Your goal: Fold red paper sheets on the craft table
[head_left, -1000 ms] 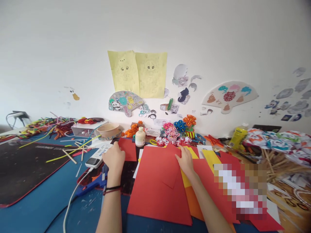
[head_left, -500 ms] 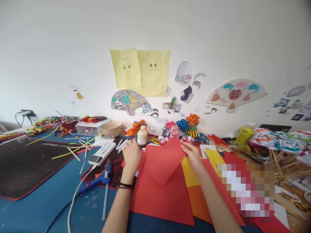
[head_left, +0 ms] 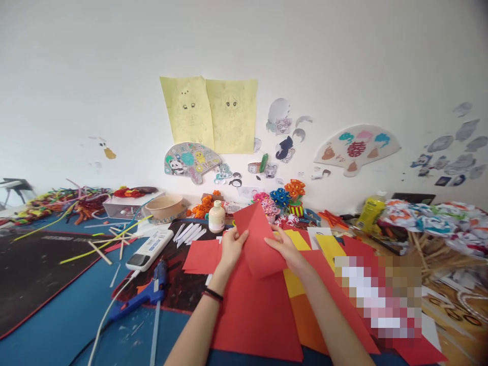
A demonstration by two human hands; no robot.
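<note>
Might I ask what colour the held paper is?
The held paper is red, seen best in the head view.

There are two bare hands (head_left: 232, 248) at centre, two yellow paper drawings (head_left: 233, 114) upper centre, two painted fan-shaped panels (head_left: 358, 147) at mid-height, and one blue plastic glue gun (head_left: 157, 285) lower left.

In the middle of the frame, the raised red paper (head_left: 260, 249) hides some fingertips of the left hand (head_left: 231, 247) and the right hand (head_left: 288, 250). At lower right, a pixelated patch (head_left: 381, 300) covers what lies there. The left edge cuts the black mat (head_left: 30, 277), whose printed letters (head_left: 58, 238) are too small to read.
</note>
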